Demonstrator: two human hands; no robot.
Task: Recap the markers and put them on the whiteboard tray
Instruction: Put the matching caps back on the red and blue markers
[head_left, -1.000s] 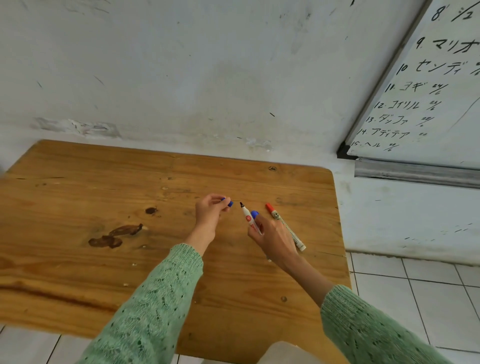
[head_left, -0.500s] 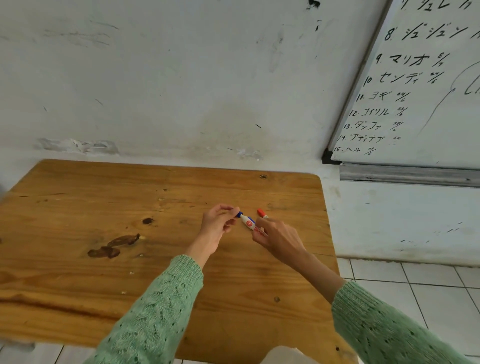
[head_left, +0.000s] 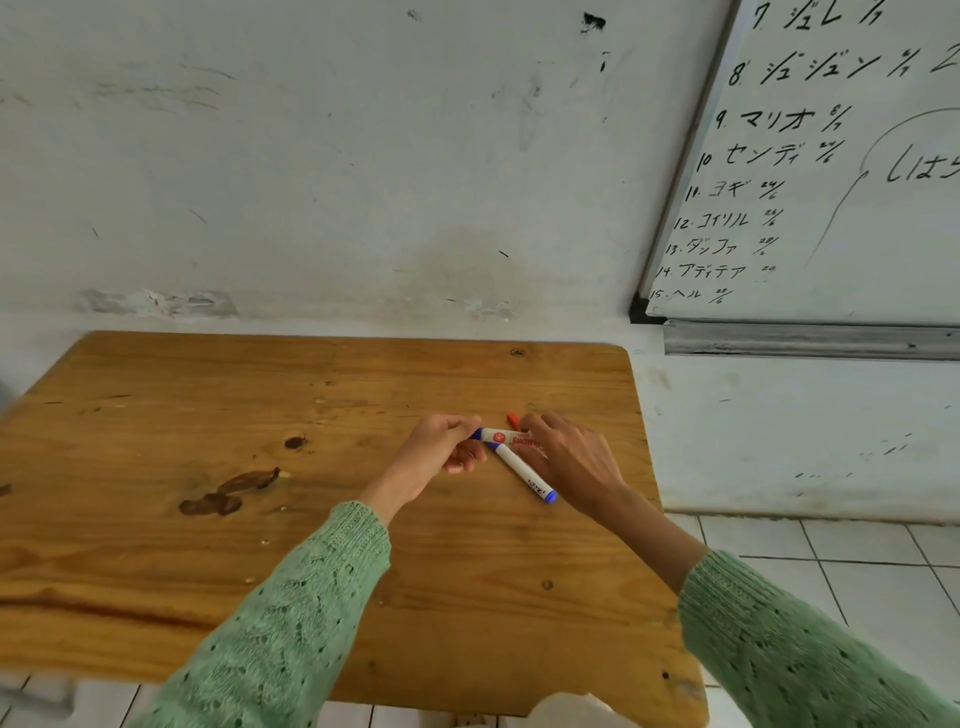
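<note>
My left hand (head_left: 441, 449) pinches the blue cap (head_left: 477, 434) on the tip of a white marker with a red label (head_left: 506, 438). My right hand (head_left: 569, 457) grips that marker's body from the other side, just above the wooden table (head_left: 208, 519). Under it a second white marker with blue ends (head_left: 524, 475) lies slanted on the table. The red tip of a third marker (head_left: 512, 418) pokes out behind my right fingers; the rest of it is hidden. The whiteboard's grey metal tray (head_left: 805, 340) is on the wall at the upper right.
The whiteboard (head_left: 831, 208) with black writing hangs above the tray. The table stands against a white wall, with dark stains (head_left: 228, 493) on its left half. White floor tiles (head_left: 831, 571) lie to the right of the table.
My left hand brought the blue cap over to the marker in my right hand, and the cap now sits on its tip. The view has tilted up and shows more of the whiteboard.
</note>
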